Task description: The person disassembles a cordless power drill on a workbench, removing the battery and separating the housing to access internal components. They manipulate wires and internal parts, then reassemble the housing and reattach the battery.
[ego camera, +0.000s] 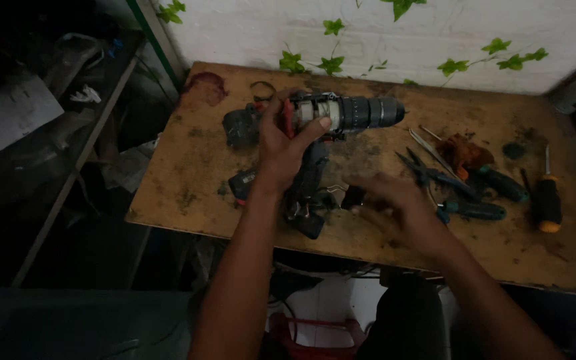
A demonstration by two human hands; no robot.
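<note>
My left hand (283, 143) grips the motor end of a partly dismantled cordless drill (341, 113), its dark chuck pointing right above the wooden table (181, 200). The drill's dark handle shell (308, 183) lies below it with loose wires at its base. My right hand (388, 203) hovers blurred over the table's front middle, fingers apart; a small dark part (353, 197) sits at its fingertips, and whether it is held I cannot tell. Another dark housing piece (240, 128) lies left of my left hand.
Pliers with green handles (455, 193) lie right of my right hand, beside a metal tool (431, 148) and a brown rag (465, 152). A screwdriver with a black and yellow handle (548, 200) lies at the far right. A white wall with green leaf decoration (331, 63) stands behind. Shelving (68, 133) is on the left.
</note>
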